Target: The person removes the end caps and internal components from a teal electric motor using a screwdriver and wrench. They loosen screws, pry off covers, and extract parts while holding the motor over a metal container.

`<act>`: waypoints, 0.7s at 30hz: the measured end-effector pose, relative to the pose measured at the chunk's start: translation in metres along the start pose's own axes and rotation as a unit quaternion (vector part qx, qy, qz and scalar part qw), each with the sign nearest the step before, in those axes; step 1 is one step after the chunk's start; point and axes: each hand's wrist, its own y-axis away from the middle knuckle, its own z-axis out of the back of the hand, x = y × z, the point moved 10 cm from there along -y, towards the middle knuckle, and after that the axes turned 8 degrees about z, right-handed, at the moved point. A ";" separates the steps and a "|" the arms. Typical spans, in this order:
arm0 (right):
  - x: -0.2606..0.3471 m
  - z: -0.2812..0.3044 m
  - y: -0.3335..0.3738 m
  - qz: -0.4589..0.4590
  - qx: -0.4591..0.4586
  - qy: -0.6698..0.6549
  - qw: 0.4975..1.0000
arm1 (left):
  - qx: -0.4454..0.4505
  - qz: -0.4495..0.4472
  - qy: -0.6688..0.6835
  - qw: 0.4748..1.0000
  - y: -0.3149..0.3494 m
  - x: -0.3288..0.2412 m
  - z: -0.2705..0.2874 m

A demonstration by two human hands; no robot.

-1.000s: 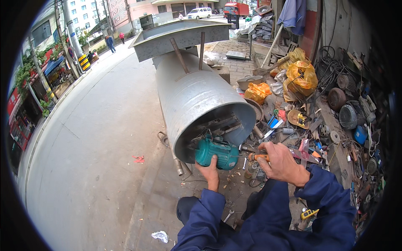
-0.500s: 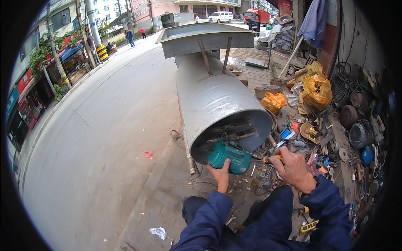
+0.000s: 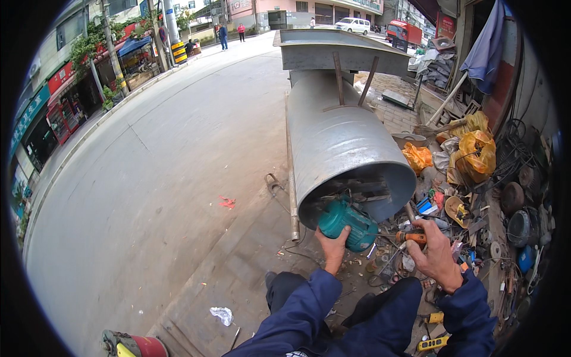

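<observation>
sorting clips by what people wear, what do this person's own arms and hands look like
Both arms wear long, loose, creased dark blue sleeves: the left sleeve and right sleeve reach about to the wrists. The left hand and right hand are bare, without gloves.

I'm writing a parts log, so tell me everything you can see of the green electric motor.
The electric motor has a rounded, ribbed teal-green housing, apparently painted metal. It sits tilted at the mouth of the grey metal cylinder. The left hand clasps its near side; an orange-handled screwdriver in the right hand points toward its end, contact unclear.
</observation>
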 end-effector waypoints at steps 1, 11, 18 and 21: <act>-0.009 -0.005 0.003 -0.046 0.025 -0.011 0.999 | -0.001 -0.008 -0.006 1.000 0.000 -0.001 0.001; 0.009 -0.008 0.002 0.013 0.002 -0.080 0.997 | 0.011 -0.016 0.012 1.000 -0.002 0.000 -0.002; 0.013 -0.005 0.003 0.066 0.014 -0.031 0.997 | 0.024 -0.035 0.040 0.998 -0.008 0.010 -0.003; -0.015 -0.012 0.007 -0.070 0.027 -0.077 0.994 | 0.026 -0.005 0.040 0.999 -0.011 0.015 -0.004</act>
